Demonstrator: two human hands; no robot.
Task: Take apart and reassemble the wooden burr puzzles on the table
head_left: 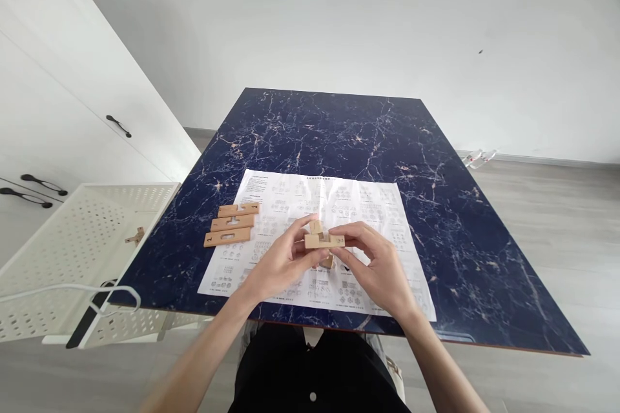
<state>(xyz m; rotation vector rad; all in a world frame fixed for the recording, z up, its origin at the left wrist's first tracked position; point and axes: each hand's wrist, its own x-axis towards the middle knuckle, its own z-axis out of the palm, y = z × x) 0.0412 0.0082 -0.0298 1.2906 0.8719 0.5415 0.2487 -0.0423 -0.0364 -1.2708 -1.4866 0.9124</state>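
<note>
Over the printed instruction sheet (pixel 290 284), both hands meet around light wooden puzzle pieces. My left hand (pixel 285 255) is closed on an upright notched wooden block (pixel 316 227), whose lower end shows beneath. Crossing that block is a horizontal notched wooden bar (pixel 317 242), pinched at its right end by my right hand (pixel 375 251) between thumb and fingers. The two pieces touch; how deeply they interlock I cannot tell. Left of my left hand lie three flat, darker wooden pieces with cut-outs: one at the back (pixel 238 209), one in the middle (pixel 232 223) and one in front (pixel 228 237).
The sheet lies on a dark blue marble-patterned table (pixel 329 135). A white perforated basket (pixel 92 219) stands beside the table's left edge, with a small wooden piece (pixel 135 236) and a white cable (pixel 62 287) at it. White cabinets (pixel 72 97) rise at left.
</note>
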